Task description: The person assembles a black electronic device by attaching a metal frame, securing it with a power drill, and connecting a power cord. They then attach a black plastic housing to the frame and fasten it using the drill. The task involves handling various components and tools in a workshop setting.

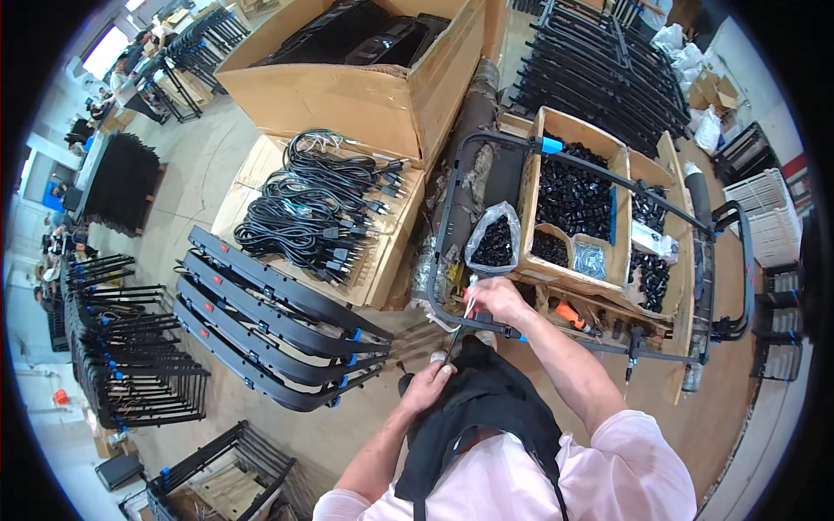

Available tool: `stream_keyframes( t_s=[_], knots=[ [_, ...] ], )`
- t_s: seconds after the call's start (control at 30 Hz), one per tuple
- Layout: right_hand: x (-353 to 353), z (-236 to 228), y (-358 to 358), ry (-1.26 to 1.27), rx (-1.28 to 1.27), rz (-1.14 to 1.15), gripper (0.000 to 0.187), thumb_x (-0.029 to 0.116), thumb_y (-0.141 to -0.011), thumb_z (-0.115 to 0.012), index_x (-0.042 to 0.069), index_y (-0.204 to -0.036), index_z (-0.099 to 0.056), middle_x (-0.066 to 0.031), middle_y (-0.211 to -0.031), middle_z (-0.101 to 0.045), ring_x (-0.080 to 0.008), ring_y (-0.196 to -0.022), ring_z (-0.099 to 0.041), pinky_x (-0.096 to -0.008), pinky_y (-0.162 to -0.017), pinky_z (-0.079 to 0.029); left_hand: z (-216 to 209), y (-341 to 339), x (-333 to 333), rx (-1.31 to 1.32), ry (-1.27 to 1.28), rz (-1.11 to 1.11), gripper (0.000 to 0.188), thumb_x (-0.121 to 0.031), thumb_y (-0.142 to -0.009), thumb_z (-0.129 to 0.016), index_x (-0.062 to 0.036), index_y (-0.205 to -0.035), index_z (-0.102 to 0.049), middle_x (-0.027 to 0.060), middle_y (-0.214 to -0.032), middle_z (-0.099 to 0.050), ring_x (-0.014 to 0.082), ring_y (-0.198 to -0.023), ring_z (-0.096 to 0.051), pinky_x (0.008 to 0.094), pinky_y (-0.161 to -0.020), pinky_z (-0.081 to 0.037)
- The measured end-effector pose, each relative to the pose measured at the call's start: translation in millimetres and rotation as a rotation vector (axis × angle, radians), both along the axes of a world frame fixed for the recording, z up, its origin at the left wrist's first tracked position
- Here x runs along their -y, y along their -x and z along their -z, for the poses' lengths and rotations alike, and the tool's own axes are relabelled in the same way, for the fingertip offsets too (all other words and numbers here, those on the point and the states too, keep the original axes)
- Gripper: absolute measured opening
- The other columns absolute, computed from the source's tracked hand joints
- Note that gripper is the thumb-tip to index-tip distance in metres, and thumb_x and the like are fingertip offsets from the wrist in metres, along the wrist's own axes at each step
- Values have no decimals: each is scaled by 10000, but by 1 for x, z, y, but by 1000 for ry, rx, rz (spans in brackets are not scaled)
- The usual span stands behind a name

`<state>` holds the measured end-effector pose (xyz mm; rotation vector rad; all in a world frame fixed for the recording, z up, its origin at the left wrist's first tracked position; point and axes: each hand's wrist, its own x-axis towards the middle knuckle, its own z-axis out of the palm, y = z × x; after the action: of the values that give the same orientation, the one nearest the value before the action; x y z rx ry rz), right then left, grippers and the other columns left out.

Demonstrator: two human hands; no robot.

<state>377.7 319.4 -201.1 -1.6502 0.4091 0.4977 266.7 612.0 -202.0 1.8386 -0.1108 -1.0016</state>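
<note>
My left hand (427, 386) is closed on a thin black cable (453, 345), which runs up toward the corner of a black tubular frame (445, 217). At that corner the fingers of my right hand (502, 300) pinch thin white wires (470, 304); their tips are partly hidden. Something small and red shows just under this hand. The frame lies across the bench and a wooden parts box (532, 208), with a blue piece (552, 145) on its far bar. Beside my right hand sits a clear bag of small black parts (495, 241).
Bundled black power cords (304, 208) lie on cardboard to the left. Below them are several curved black panels (278, 339). A large carton (330, 100) stands behind. An orange-handled tool (569, 314) lies under the parts box. Frames are stacked far right (599, 78); people work far left.
</note>
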Motion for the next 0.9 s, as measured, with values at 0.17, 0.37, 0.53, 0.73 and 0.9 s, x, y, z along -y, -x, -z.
stream_keyframes(
  t_s=[0.17,0.37,0.53,0.73,0.9],
  knots=[
    [-9,4,-11,-144,65,515,308,280,-1086,-642,21,-979,-771,-15,-766,-669,-97,-635,-555,-293,-567,-409,4,-3,9,-18,93,-114,336,-327,-1145,-544,-66,-1303,-685,33,-935,-684,135,-880,-633,329,-852,-548],
    [9,-34,-39,-45,-29,19,331,293,-1110,-551,2,-1022,-681,-92,-685,-648,-178,-502,-639,-339,-433,-483,-16,8,34,-7,23,-210,346,-336,-1136,-573,-57,-1261,-736,-18,-927,-655,113,-871,-593,305,-827,-522],
    [0,-10,-41,-230,83,71,313,288,-1121,-569,16,-1018,-684,-56,-778,-680,-122,-557,-646,-297,-483,-527,-29,23,52,-25,27,-424,341,-303,-1139,-569,-38,-1284,-727,-19,-979,-655,99,-914,-596,286,-853,-520],
    [-2,-10,-40,-395,101,211,326,293,-1134,-553,20,-1010,-681,-48,-793,-680,-118,-525,-622,-284,-457,-500,-17,34,49,-156,301,-688,306,-289,-1137,-580,-62,-1243,-755,-35,-951,-647,73,-877,-551,259,-789,-467],
    [11,-6,-52,-239,160,351,332,290,-1145,-542,16,-1012,-675,-50,-758,-654,-120,-485,-572,-291,-425,-454,-29,4,79,73,53,-510,293,-249,-1147,-551,0,-1182,-701,-41,-891,-575,70,-784,-509,256,-728,-464]
  ],
)
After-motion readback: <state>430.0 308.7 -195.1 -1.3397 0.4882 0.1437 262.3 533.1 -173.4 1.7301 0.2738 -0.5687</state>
